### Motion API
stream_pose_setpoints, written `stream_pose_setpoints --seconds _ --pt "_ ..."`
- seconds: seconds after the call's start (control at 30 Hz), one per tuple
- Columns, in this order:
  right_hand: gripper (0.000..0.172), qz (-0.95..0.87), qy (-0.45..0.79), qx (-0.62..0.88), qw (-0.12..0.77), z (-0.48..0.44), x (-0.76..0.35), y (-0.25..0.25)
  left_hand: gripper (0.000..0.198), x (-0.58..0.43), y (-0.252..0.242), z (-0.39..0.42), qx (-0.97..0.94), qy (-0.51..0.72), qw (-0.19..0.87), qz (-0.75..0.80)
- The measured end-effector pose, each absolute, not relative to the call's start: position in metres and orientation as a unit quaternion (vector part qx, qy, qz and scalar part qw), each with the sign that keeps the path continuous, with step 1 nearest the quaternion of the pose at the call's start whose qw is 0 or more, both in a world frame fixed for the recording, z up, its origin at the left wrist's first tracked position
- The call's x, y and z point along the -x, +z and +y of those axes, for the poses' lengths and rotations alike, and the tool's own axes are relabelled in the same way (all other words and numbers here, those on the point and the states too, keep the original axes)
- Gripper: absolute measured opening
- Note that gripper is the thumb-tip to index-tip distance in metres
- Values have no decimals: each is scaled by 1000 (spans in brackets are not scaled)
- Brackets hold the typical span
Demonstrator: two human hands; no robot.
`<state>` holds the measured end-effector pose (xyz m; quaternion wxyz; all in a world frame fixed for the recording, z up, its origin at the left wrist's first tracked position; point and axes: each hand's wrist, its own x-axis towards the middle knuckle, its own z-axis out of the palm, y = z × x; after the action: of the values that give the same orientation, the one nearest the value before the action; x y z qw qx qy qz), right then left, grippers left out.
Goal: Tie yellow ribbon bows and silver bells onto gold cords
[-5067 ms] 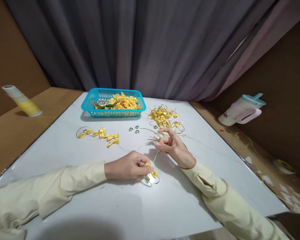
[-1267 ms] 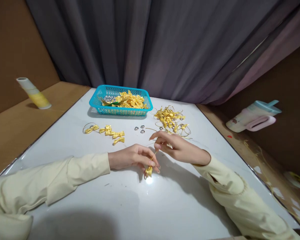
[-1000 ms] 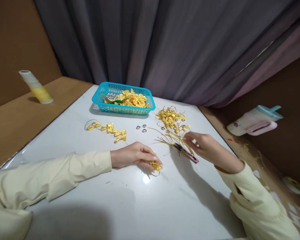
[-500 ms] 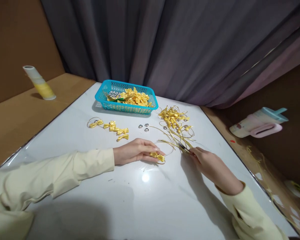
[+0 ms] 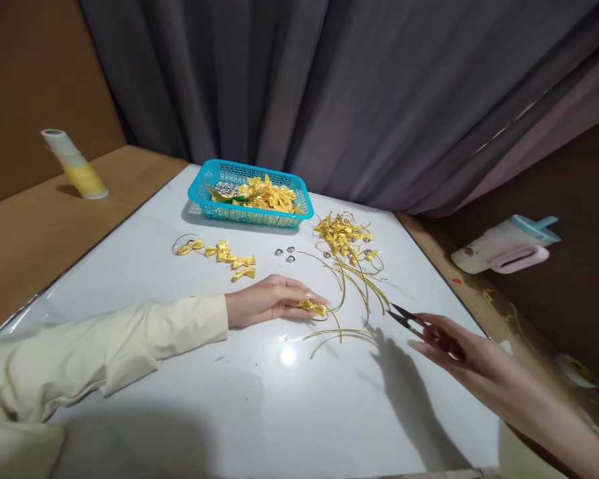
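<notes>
Both grips pinch, left hand (image 5: 273,301) on the yellow bow (image 5: 313,307), right hand (image 5: 472,360) on the snips (image 5: 439,340), whose blades are best steered clear of loose cords (image 5: 369,281).

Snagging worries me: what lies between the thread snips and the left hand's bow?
The head view shows several gold wires between the thread snips and the yellow bow.

Table (image 5: 259,432) before curtain (image 5: 279,73): basket (image 5: 249,215) at rear; bows (image 5: 222,251) and beads (image 5: 291,259) in front of it; pile (image 5: 340,231) at its right, wires (image 5: 363,276) before pile. Spool (image 5: 82,174) beyond table's left edge; cup (image 5: 496,247) beyond right.
</notes>
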<state>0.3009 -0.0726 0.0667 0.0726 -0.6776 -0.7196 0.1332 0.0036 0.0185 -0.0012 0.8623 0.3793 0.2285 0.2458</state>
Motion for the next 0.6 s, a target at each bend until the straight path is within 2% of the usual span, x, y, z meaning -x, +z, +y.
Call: stream_pose_setpoints --seconds 0.13,0.23,0.37,0.5,0.6 --pt "58 -704 33 701 111 -60 -301 55 14 -3 -2 18 -381 251 864 213" --pt "56 -672 -3 727 143 -60 -298 57 11 -2 -3 18 -377 255 866 208" --pt "38 -655 75 720 214 -75 -258 59 9 -2 -3 18 -366 261 867 213" --pt "31 -651 176 686 272 -83 -201 44 11 -4 -2 17 -376 263 862 214" --pt "28 -662 173 672 283 -81 -177 32 12 -5 -2 17 -383 262 860 213"
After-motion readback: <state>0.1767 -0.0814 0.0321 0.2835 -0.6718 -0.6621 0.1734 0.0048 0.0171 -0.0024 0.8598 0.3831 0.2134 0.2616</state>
